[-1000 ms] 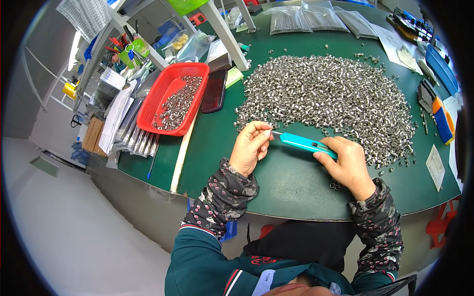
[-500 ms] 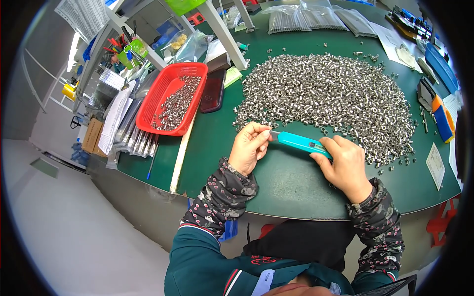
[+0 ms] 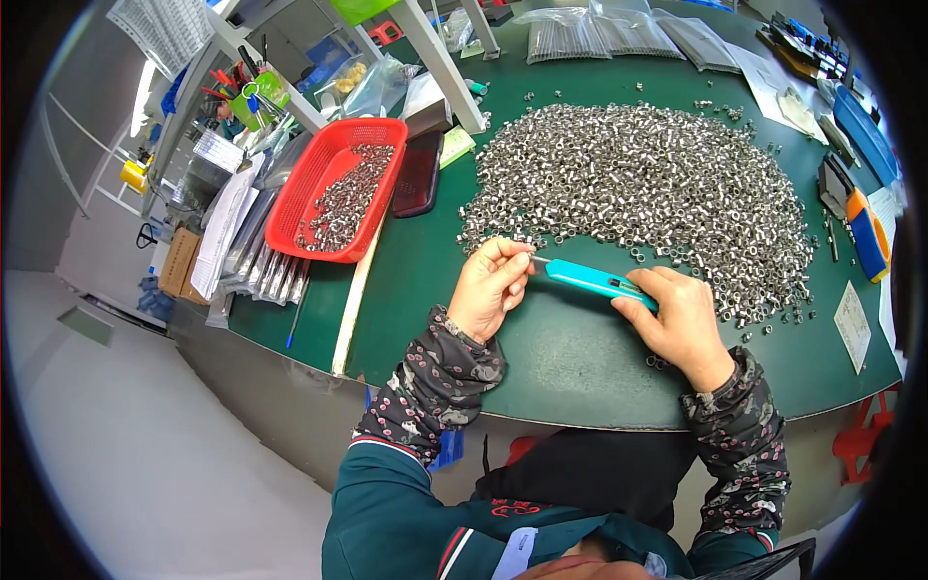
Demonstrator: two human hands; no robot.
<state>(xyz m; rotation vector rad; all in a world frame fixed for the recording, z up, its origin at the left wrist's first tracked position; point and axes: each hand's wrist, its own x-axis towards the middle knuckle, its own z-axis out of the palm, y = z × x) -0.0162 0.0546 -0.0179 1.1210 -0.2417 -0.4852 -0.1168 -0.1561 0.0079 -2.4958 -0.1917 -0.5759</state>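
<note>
My right hand (image 3: 681, 324) is closed round the rear of a teal utility knife (image 3: 585, 277), whose thin metal tip points left. Between thumb and forefinger, my left hand (image 3: 493, 288) pinches a small metal ring, mostly hidden by the fingertips. The knife tip reaches the ring at those fingertips; whether it is inside the ring is too small to tell. Just beyond both hands spreads a big heap of shiny metal rings (image 3: 638, 179) on the green table (image 3: 561, 387). A few loose rings (image 3: 657, 362) lie beside my right hand.
To the left, a red plastic basket (image 3: 280, 227) holds more rings, next to a dark phone (image 3: 418, 174) and a wooden strip (image 3: 356, 304). Packed bags (image 3: 570, 37) lie at the far edge. An orange-and-blue tool (image 3: 868, 232) and a paper label (image 3: 852, 327) are at the right.
My right hand and the knife have shifted and tilted slightly, with the rear end a little further right. My left hand stays nearly in place.
</note>
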